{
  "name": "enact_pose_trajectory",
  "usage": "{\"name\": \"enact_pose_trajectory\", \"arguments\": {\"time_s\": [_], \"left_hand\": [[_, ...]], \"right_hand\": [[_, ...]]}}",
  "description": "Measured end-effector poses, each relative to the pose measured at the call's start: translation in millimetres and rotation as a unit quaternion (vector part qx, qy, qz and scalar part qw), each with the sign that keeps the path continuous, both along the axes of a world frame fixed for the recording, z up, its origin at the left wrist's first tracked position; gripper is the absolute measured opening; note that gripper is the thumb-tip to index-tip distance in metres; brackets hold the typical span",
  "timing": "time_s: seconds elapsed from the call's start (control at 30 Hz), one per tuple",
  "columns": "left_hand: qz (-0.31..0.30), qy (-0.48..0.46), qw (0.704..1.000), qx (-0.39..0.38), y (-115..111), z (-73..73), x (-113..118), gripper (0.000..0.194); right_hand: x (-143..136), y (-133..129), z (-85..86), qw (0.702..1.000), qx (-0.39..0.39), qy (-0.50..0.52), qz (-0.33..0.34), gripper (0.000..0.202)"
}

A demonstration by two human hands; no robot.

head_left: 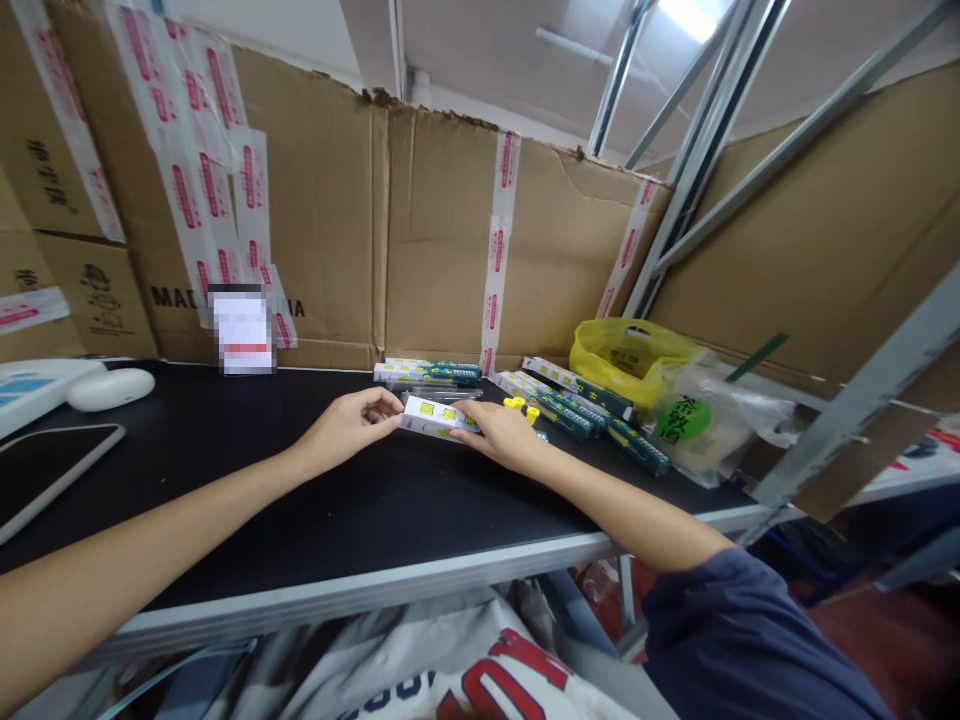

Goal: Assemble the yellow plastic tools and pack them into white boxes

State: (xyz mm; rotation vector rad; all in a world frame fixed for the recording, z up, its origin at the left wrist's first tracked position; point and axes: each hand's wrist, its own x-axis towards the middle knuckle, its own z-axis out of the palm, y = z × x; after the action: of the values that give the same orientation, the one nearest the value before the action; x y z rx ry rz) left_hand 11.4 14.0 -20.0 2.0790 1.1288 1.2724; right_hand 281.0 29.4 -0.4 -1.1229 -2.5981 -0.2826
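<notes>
The right hand (504,436) holds a thin white box (429,416) over the bench (360,530), between front and back edges. The left hand (352,425) is at its end, maybe gripping, can't tell. Squeezing hard could crush it.

At the left edge, a phone (56,475) lies below a white mouse (111,390), which is just beside a white device (41,385). Cardboard (322,200) with pink-printed tape (497,250) spans the upper half; a blurred-out card (242,335) stands before it, left of centre. Right of centre, a yellow bag (626,350) sits behind a clear bag (705,440) with a green label. A lamp (688,18) glows at upper right, near metal posts (697,150).
</notes>
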Motion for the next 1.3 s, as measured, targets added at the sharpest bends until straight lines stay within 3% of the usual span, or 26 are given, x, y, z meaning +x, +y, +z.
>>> {"name": "enact_pose_trajectory", "arguments": {"time_s": [0.37, 0.6, 0.77, 1.03, 1.3], "left_hand": [[-0.005, -0.044, 0.999, -0.011, -1.7, 3.3, -0.7, 0.039], [-0.038, -0.120, 0.991, -0.051, 2.8, 5.5, -0.9, 0.041], [-0.045, -0.115, 0.991, -0.048, 5.1, 3.3, -2.5, 0.049], [-0.042, -0.074, 0.996, -0.012, 2.9, 4.1, -3.3, 0.028], [-0.061, -0.039, 0.997, -0.014, 1.8, 5.0, -2.7, 0.025]], "right_hand": [[1.8, 0.7, 2.3, 0.999, -0.016, 0.026, 0.024, 0.043], [2.0, 0.8, 4.4, 0.999, -0.008, 0.028, 0.013, 0.043], [0.9, -4.5, 6.0, 0.999, -0.023, 0.026, 0.039, 0.042], [-1.0, -7.3, 7.5, 0.998, -0.030, 0.022, 0.041, 0.043], [0.9, -4.0, 4.1, 0.998, -0.019, 0.023, 0.048, 0.041]]}}
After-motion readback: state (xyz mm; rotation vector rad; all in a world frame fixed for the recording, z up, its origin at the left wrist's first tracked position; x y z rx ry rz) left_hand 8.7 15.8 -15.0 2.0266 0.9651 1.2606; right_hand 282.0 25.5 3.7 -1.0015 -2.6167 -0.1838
